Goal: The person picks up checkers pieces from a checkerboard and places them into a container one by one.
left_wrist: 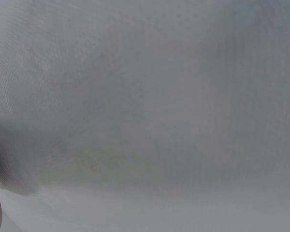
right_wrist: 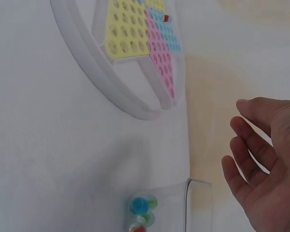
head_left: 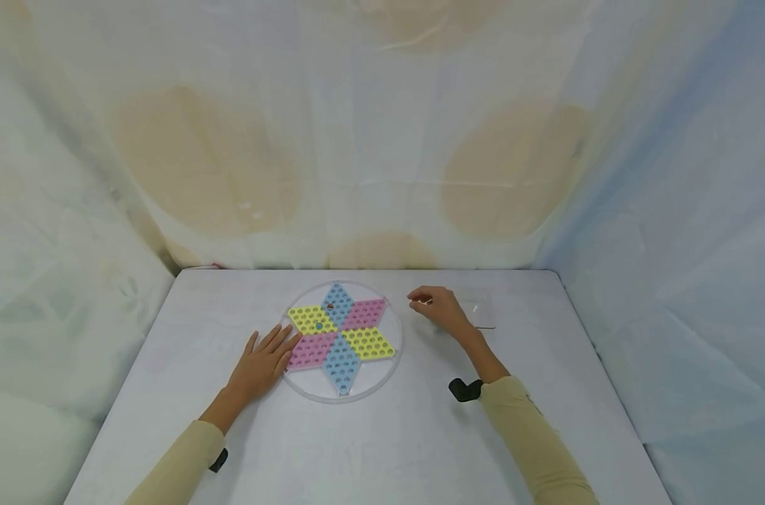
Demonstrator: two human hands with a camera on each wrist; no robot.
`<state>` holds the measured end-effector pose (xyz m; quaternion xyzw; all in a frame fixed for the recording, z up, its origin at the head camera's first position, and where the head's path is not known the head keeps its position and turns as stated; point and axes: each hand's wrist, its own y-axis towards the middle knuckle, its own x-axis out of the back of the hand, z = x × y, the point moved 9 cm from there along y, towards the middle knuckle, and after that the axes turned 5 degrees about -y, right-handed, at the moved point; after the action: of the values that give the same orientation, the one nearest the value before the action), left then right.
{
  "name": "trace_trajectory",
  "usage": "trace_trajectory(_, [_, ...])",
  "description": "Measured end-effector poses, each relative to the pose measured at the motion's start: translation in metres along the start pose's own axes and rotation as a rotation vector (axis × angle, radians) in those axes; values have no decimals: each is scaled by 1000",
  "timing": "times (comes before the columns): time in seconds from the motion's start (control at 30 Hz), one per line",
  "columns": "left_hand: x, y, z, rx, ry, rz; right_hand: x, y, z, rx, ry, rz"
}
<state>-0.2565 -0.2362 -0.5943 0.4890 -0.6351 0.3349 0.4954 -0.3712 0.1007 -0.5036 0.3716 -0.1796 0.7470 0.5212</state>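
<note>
Your board sits mid-table, a marble or two in its holes. Your left hand lies flat on its left edge. Your right hand hangs right of it, over the clear box holding marbles.

There is one round clear plastic game board with a star of holes in the middle of the frame. The star has six diamond parts: two yellow, two pink, two blue. Two marbles sit on it. One clear plastic box holds about three marbles. There are two hands.
</note>
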Motion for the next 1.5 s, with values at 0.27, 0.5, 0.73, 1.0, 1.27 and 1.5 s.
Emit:
trace_trajectory(0.27, [-1,1,0,-6,10,1,-11,7,13,-8,22,12])
trace_trajectory(0.5, [0,3,-3,-13,10,2,-21,10,23,13,33,21])
trace_trajectory(0.73, [0,4,-5,-25,11,0,-34,18,34,37,51,27])
trace_trajectory(1.0, [1,2,-3,-22,13,-3,-51,25,51,59,55,30])
trace_trajectory(1.27, [3,-4,3,1,12,5,-69,30,71,86,86,67])
trace_trajectory(1.5, [4,-6,3,-27,3,-20,-82,36,80,118,114,71])
